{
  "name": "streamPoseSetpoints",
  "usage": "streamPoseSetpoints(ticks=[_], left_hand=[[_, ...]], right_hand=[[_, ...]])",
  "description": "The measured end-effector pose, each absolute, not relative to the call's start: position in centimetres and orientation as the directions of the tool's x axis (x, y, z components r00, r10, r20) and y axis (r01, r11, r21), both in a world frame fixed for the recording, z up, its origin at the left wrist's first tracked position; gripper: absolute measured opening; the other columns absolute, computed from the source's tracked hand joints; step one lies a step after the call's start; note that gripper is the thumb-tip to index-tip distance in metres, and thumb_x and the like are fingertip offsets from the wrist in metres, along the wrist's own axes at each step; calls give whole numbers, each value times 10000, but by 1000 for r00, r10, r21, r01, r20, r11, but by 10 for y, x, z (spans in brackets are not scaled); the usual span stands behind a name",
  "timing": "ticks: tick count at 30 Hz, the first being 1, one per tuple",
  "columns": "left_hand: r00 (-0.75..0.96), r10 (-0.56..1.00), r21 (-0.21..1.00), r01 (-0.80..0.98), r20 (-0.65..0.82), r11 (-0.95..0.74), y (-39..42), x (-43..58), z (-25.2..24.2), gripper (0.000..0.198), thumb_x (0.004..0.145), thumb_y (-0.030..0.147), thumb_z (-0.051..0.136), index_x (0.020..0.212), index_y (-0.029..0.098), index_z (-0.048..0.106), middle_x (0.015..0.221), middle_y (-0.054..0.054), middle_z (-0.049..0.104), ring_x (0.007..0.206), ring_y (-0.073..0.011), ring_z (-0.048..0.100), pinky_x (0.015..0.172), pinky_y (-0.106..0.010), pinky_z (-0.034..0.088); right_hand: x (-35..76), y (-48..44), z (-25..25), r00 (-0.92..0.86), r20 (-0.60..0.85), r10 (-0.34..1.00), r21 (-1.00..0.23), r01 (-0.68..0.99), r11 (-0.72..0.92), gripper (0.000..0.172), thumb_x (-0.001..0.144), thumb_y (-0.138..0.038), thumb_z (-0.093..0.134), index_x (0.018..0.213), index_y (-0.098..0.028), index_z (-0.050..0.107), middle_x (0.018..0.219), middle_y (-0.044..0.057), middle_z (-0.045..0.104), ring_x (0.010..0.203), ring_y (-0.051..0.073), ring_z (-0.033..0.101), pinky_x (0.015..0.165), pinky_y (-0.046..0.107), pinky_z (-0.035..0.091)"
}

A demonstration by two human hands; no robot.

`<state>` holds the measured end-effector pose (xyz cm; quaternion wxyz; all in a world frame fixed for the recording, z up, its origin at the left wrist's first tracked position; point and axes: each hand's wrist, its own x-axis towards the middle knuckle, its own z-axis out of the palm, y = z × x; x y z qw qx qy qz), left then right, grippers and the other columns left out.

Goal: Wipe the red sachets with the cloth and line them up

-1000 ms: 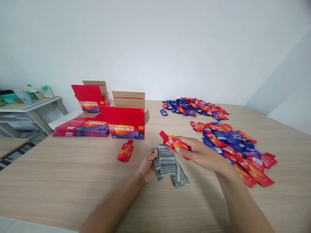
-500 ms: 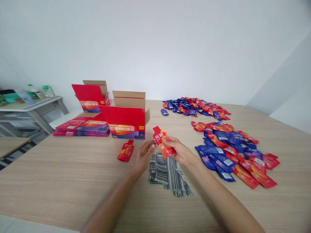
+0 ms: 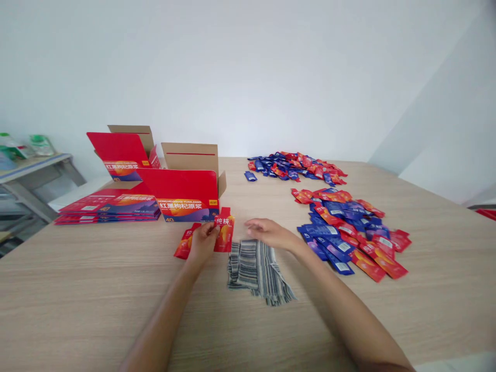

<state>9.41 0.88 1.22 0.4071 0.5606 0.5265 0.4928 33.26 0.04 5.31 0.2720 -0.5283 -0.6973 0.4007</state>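
Between its thumb and fingers my left hand (image 3: 203, 241) grips a red pouch (image 3: 223, 231) by its left edge, held upright in front of the open carton. Partly behind that hand, a second red pouch (image 3: 185, 243) shows on the table. My right hand (image 3: 267, 232) hovers above the striped cloth (image 3: 256, 268), empty, with its fingers stretched toward the left. The folded grey cloth lies between my two forearms. Just behind the left hand stands the open red carton (image 3: 182, 194), its flaps raised.
Another open carton (image 3: 120, 155) stands at the back left, with flattened cartons (image 3: 112, 204) stacked before it. To the right lies a pile of red and blue pouches (image 3: 344, 222). A farther pouch pile (image 3: 296, 166) sits near the wall. A side table (image 3: 34, 164) holds bottles.
The red pouch has passed from my right hand to my left, which has moved left with it. My right hand has let go and opened. The camera view has turned slightly right.
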Motion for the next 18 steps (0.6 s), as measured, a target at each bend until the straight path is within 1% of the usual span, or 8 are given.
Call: streamPoseSetpoints(ticks=[1,3,6,9,11,12,14,18], left_hand=[[-62,989,957,269,133,-112,12,86,13,223,760,384,607,674,178,615,633,12,553,614,-138,465,601,-256,336],[-127,980,905,416,154,-88,16,70,16,205,790,311,570,623,194,554,603,8,516,610,-150,449,610,-274,303],[-201,966,811,585,162,-14,18,51,22,179,818,254,542,646,206,539,625,-20,526,647,-187,481,627,-299,282],[-203,966,507,857,160,96,14,45,26,210,895,248,431,837,202,628,867,-99,650,866,-266,585,677,-321,348],[-183,973,272,952,141,140,10,47,26,287,915,222,371,967,184,650,1082,-146,652,1054,-310,574,752,-352,404],[-185,975,213,965,122,156,9,48,26,306,914,214,365,1014,169,651,1152,-162,634,1117,-325,553,791,-370,421],[-208,975,174,966,73,193,7,49,25,327,913,219,370,1094,152,635,1212,-172,612,1168,-333,536,841,-393,442],[-231,973,189,955,-6,228,7,44,26,370,919,237,364,1219,179,573,1246,-154,615,1175,-316,558,861,-411,462]], right_hand=[[352,5,56,-235,-54,970,-788,607,104,242,858,-384,637,992,-202,725,1029,62,747,996,230,667,945,355,489],[396,13,60,-50,-54,997,-643,766,3,208,893,-331,579,967,-203,726,1093,98,730,1110,263,622,1009,376,434],[463,19,60,303,-24,953,-416,864,-285,304,920,-279,496,1124,-141,674,1234,215,652,1251,353,538,1029,482,395],[510,19,48,502,-14,865,-269,831,-487,381,935,-265,435,1224,-108,628,1267,253,623,1249,371,549,999,507,418],[526,18,36,540,-21,841,-220,818,-531,419,951,-282,410,1271,-94,605,1248,251,636,1224,345,579,978,455,450],[530,18,29,552,-23,833,-201,814,-545,438,961,-302,398,1292,-94,595,1240,248,642,1211,341,590,969,446,459],[533,17,16,580,-16,814,-163,802,-575,475,971,-365,388,1318,-107,585,1256,249,632,1210,362,585,970,483,455],[534,18,1,639,36,769,-103,767,-633,537,919,-500,475,1287,-134,615,1352,258,551,1276,432,492,1002,594,386]])
